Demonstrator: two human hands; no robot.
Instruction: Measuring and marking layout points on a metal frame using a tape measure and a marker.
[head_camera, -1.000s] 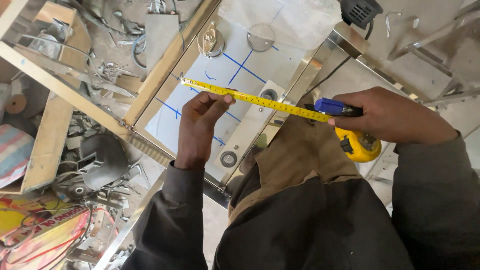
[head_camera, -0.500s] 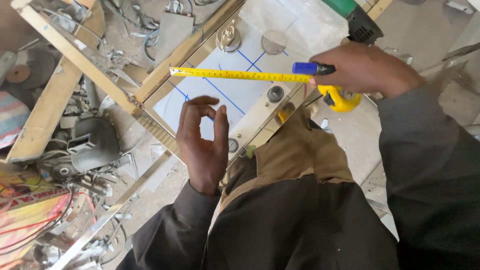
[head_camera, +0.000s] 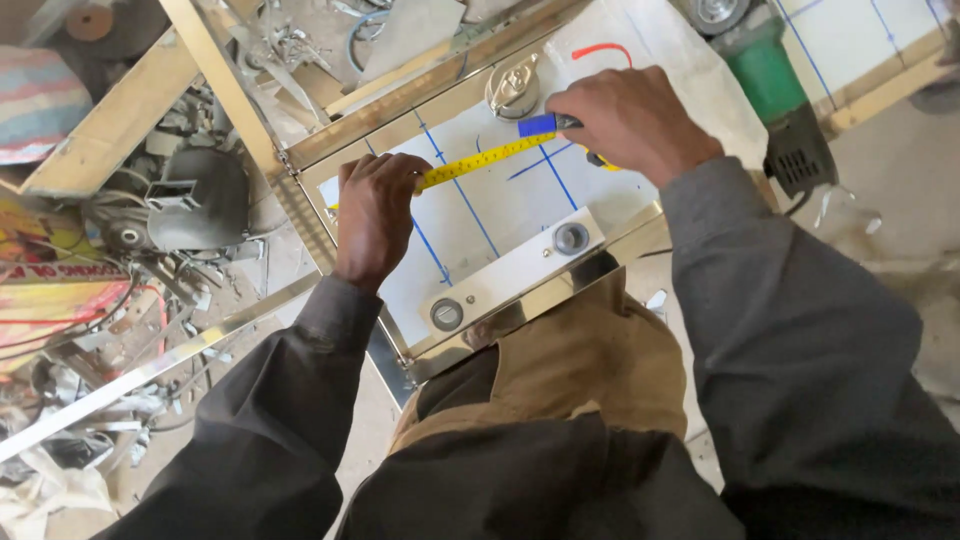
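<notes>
Steel frame (head_camera: 520, 320) (white panel (head_camera: 480, 215)), tape (head_camera: 480, 160), grinder (head_camera: 785, 95)

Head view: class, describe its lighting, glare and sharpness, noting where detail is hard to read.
Head view: soft, even daylight with faint shadows; bright glare on the polished metal frame and the white panel washes out detail; the left hand, right hand and yellow tape measure are fairly sharp; scrap at the left edge is softer; straight edges bow slightly towards the corners.
</notes>
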